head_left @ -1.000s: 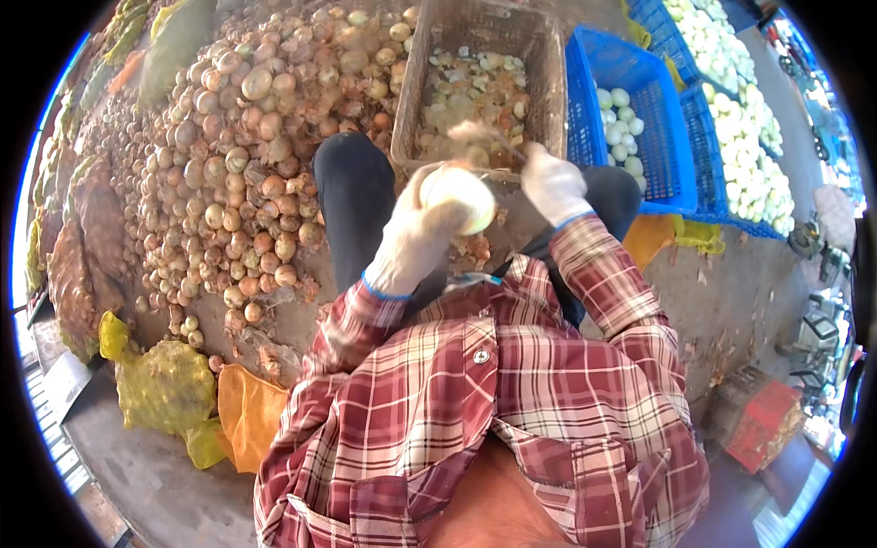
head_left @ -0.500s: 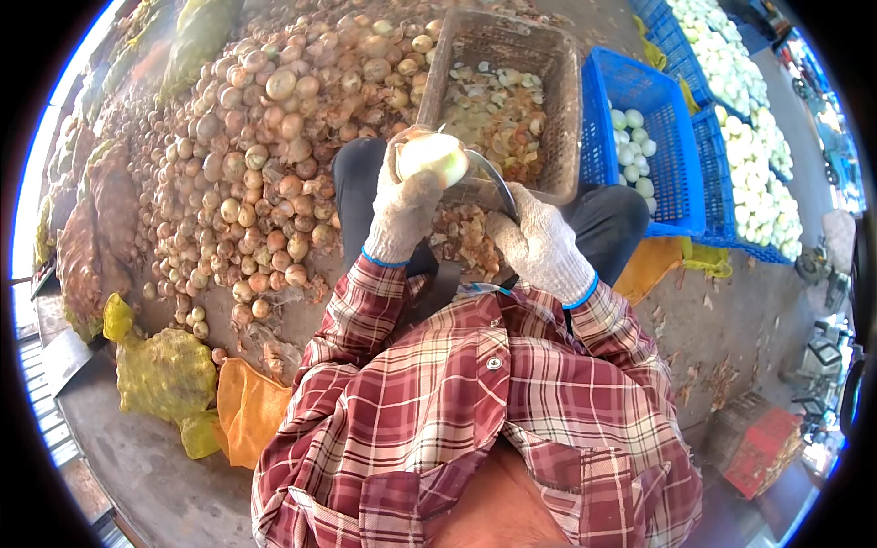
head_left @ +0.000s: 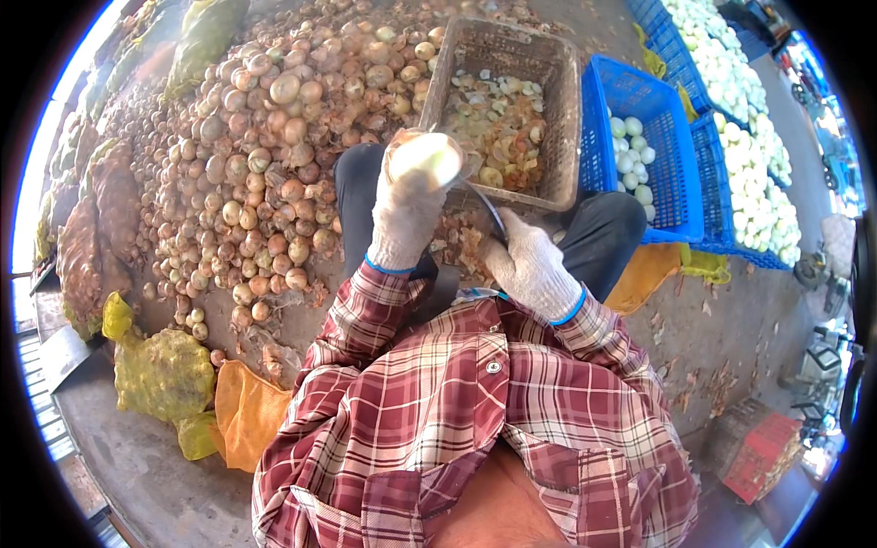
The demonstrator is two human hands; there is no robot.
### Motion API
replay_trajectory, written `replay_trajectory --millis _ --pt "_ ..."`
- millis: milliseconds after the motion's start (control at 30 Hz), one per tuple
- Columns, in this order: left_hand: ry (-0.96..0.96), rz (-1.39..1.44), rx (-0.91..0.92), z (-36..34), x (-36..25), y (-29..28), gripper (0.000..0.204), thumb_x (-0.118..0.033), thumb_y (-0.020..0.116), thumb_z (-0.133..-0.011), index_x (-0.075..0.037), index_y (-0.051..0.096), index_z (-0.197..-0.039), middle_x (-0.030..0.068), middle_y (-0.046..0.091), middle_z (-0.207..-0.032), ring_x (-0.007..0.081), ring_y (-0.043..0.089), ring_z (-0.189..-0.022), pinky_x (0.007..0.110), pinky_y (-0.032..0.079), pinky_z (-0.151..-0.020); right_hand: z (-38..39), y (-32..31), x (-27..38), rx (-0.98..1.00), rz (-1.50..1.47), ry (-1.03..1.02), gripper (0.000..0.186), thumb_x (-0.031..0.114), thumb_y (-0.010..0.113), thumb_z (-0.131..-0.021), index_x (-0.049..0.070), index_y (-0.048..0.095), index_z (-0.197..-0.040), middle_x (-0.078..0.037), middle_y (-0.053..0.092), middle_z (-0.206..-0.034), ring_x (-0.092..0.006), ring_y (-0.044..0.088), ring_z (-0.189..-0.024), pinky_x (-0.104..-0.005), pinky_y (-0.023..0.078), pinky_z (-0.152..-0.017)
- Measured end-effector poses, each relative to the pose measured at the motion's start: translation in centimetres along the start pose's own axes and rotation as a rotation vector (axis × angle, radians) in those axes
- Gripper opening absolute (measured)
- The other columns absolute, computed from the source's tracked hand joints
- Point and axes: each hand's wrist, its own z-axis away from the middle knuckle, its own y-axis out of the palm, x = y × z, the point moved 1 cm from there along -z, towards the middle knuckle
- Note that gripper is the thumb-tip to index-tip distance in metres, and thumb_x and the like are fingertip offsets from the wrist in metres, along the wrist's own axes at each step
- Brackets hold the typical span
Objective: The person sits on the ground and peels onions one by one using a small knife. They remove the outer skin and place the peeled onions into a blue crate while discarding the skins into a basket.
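One left hand (head_left: 402, 224), in a pale knit glove, was wrapped around an onion (head_left: 438, 160) in the head view, fingers curled beneath it and its pale, peeled face turned up and to the right. Brown skin clung along the onion's left edge. It was held in front of the person, near the close left corner of a worn brown crate (head_left: 568, 137). The right hand (head_left: 534, 260), in a matching glove, was clenched on a small curved knife (head_left: 489, 208), whose blade pointed up and left toward the onion; whether the tip touched it could not be told.

Inside the brown crate lay onion scraps (head_left: 512, 137), pale pieces mixed with brown peel. More dry skins (head_left: 461, 242) lay below the hands, between the person's dark-trousered knees. Just right of that crate stood a blue crate (head_left: 671, 173) holding peeled white onions (head_left: 630, 155), with further blue crates (head_left: 708, 169) heaped with pale onions (head_left: 754, 173) beyond it. To the left, a broad heap of unpeeled onions (head_left: 265, 173) spread over the floor, and a yellow mesh sack (head_left: 164, 374) lay beside an orange sack (head_left: 248, 416) nearer the person.
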Motion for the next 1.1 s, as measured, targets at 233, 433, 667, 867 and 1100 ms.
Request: replay_trajectory --millis 233,433,667,867,1100 --pt "-0.080 0.047 -0.042 0.0 1.2 -0.5 0.057 -0.044 0.066 -0.086 -0.001 0.054 -0.121 0.0134 0.060 -0.119 0.0264 0.057 -0.109 0.047 0.043 -0.098 -0.4 0.5 -0.3 -0.291 0.375 -0.154 0.032 0.022 0.064 -0.085 0.006 0.058 -0.112 -0.015 0.066 -0.071 -0.0332 0.067 -0.065 -0.0418 0.052 -0.057" --pt "0.051 -0.416 -0.106 0.8 -0.2 1.2 0.078 -0.031 0.079 -0.074 0.000 0.040 -0.134 0.0135 0.060 -0.117 0.0235 0.059 -0.109 0.036 0.050 -0.091 -1.0 0.4 0.3 -0.254 0.448 -0.121 0.036 0.013 0.064 -0.081 0.007 0.057 -0.116 -0.016 0.067 -0.076 -0.0339 0.067 -0.068 -0.0415 0.052 -0.061" --pt "0.376 -0.818 -0.064 1.1 0.2 0.9 0.092 -0.006 0.087 -0.057 -0.001 0.036 -0.133 0.0138 0.056 -0.117 0.0246 0.060 -0.109 0.037 0.051 -0.093 -1.4 1.1 -1.1 -0.186 0.211 -0.008 0.029 0.008 0.056 -0.084 0.002 0.059 -0.112 -0.018 0.067 -0.075 -0.0302 0.067 -0.061 -0.0368 0.053 -0.053" --pt "-0.050 -0.205 -0.081 0.3 -0.1 -0.1 0.068 -0.017 0.080 -0.071 -0.001 0.044 -0.127 0.0140 0.059 -0.115 0.0249 0.060 -0.107 0.037 0.051 -0.093 -1.6 -2.2 -0.4 0.380 -1.192 0.603 0.023 0.009 0.052 -0.086 -0.005 0.061 -0.102 -0.011 0.061 -0.064 -0.0127 0.053 -0.040 -0.0227 0.040 -0.035" --pt "-0.292 0.442 0.009 0.5 1.7 -1.1 0.061 -0.039 0.078 -0.077 -0.006 0.053 -0.122 0.0185 0.060 -0.116 0.0291 0.060 -0.109 0.045 0.049 -0.093 -1.4 -0.2 -2.4 0.183 -1.147 0.488 0.019 0.005 0.049 -0.090 -0.007 0.059 -0.100 -0.012 0.062 -0.070 -0.0156 0.055 -0.041 -0.0238 0.045 -0.036"
